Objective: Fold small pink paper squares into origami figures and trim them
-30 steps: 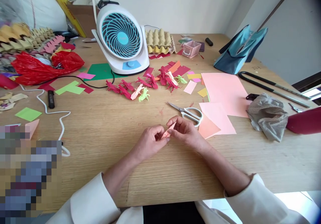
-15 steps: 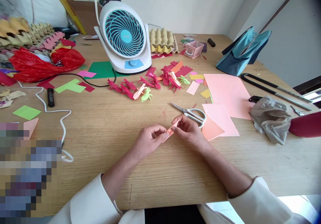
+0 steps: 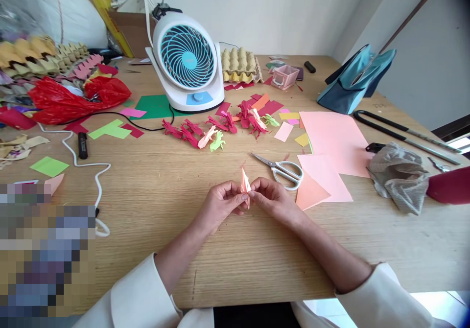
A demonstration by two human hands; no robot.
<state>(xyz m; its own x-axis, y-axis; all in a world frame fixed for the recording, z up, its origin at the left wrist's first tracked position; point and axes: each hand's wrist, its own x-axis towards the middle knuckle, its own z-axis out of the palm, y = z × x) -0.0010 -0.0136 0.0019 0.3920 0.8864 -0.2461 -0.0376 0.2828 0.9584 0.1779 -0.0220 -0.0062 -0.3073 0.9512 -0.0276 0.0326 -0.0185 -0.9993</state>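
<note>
A small folded piece of peach paper (image 3: pixel 245 182) stands nearly upright between my hands, with its pointed tip up. My left hand (image 3: pixel 225 201) pinches it from the left, and my right hand (image 3: pixel 273 200) pinches it from the right. Scissors with white handles (image 3: pixel 288 174) lie just beyond my right hand. Beside them are a peach sheet (image 3: pixel 311 191) and pale pink sheets (image 3: pixel 336 139). Farther back sits a row of folded paper figures in red (image 3: pixel 189 134), pale pink and light green (image 3: pixel 218 141).
A white fan (image 3: pixel 189 58) stands at the back, near egg trays (image 3: pixel 238 61) and a pink basket (image 3: pixel 285 77). Red plastic (image 3: pixel 66 100), a black marker (image 3: pixel 82 146) and a white cable (image 3: pixel 99 186) lie left. At right are a blue bag (image 3: pixel 345 90) and crumpled plastic (image 3: pixel 398 176).
The folded peach paper has turned from a slanted position to nearly upright, showing its pointed tip. Both hands still hold it. The camera view has shifted slightly.
</note>
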